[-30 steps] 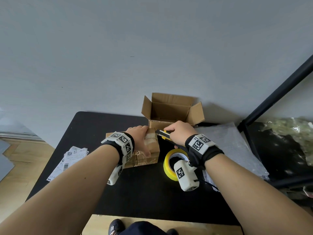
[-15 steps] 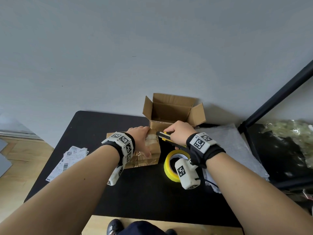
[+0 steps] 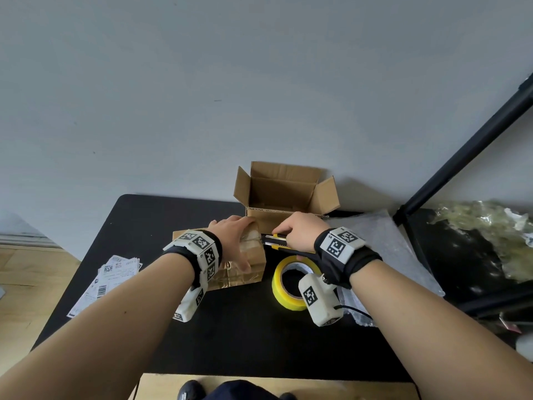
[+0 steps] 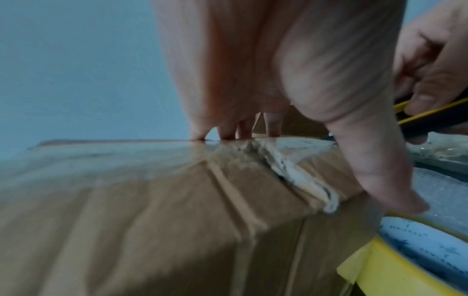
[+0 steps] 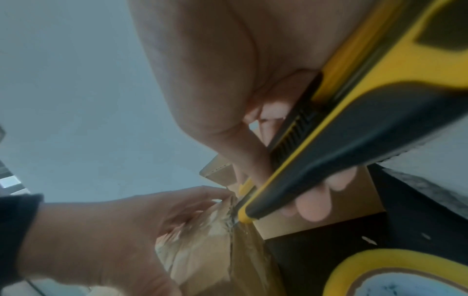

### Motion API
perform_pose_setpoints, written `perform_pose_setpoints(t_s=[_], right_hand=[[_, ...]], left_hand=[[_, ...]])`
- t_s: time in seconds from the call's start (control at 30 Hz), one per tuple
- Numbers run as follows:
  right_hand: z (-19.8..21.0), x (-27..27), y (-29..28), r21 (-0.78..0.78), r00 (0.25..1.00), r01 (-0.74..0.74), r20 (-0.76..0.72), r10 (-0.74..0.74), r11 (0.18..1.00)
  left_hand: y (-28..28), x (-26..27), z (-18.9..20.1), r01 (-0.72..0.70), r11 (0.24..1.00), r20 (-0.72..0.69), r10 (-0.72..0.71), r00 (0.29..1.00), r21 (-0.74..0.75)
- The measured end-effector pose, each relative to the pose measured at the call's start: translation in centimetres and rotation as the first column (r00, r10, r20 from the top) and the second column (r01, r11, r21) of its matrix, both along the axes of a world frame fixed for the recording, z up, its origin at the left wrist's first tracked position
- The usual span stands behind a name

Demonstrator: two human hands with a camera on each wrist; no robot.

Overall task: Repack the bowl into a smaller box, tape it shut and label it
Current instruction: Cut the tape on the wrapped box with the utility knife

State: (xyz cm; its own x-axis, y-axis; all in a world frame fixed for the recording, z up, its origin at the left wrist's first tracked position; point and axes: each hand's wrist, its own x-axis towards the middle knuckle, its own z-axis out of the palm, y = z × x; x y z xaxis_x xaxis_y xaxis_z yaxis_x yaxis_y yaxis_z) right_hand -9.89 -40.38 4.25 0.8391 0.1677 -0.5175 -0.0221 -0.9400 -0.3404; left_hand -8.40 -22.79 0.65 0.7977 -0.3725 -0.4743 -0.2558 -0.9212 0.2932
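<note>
Taped box (image 3: 248,264) under flat left hand (image 3: 233,235), right hand (image 3: 300,230) gripping knife (image 3: 275,241), blade tip hidden.

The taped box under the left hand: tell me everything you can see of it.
The taped box is a closed brown cardboard carton wrapped in wrinkled clear tape, with a torn whitish strip along its top. It lies flat on the black table, in front of the open box and left of the yellow tape roll. The left hand presses its top; the right hand holds a yellow-and-black knife with the tip at its right top edge.
</note>
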Motion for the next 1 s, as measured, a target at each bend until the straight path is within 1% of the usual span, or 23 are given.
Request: perform_pose_setpoints(t_s=[0.07,0.17,0.2,0.33,0.47,0.7,0.83,0.93,1.0], right_hand=[[0.0,-0.1,-0.1,0.008,1.0,0.008,0.01,-0.008,1.0],[-0.1,-0.1,-0.4,0.027,0.999,0.038,0.007,-0.038,0.999],[-0.1,-0.2,-0.4,0.032,0.999,0.042,0.001,-0.042,0.999],[0.0,-0.3,-0.2,0.054,0.998,0.06,-0.006,-0.06,0.997],[0.0,-0.6,-0.2,0.072,0.997,0.075,-0.022,-0.073,0.995],[0.6,-1.2,-0.1,0.047,0.999,0.028,-0.043,-0.026,0.999],[0.7,-1.4,-0.1,0.033,0.999,0.013,-0.046,-0.011,0.999],[0.2,-1.7,0.0,0.03,0.999,0.03,-0.02,-0.029,0.999],[0.2,-1.8,-0.2,0.06,0.997,0.04,-0.075,-0.036,0.997]], left_hand=[[-0.1,0.0,0.0,-0.006,0.999,0.016,0.007,1.0,-0.035],[0.1,0.0,0.1,-0.093,0.984,0.053,0.102,0.993,-0.151],[0.2,0.1,0.2,-0.097,0.982,0.064,0.108,0.992,-0.159],[0.1,0.1,0.6,-0.049,0.996,0.052,0.053,0.997,-0.078],[-0.2,0.2,0.7,-0.031,0.999,0.048,0.033,0.998,-0.045],[-0.5,0.1,0.4,-0.058,0.998,0.033,0.058,0.998,0.004],[-0.6,0.1,0.2,-0.072,0.997,0.01,0.072,0.997,-0.004],[-0.1,0.1,-0.2,-0.123,0.99,0.011,0.124,0.992,-0.068],[0.1,0.0,-0.6,-0.156,0.984,0.02,0.159,0.987,-0.085]])
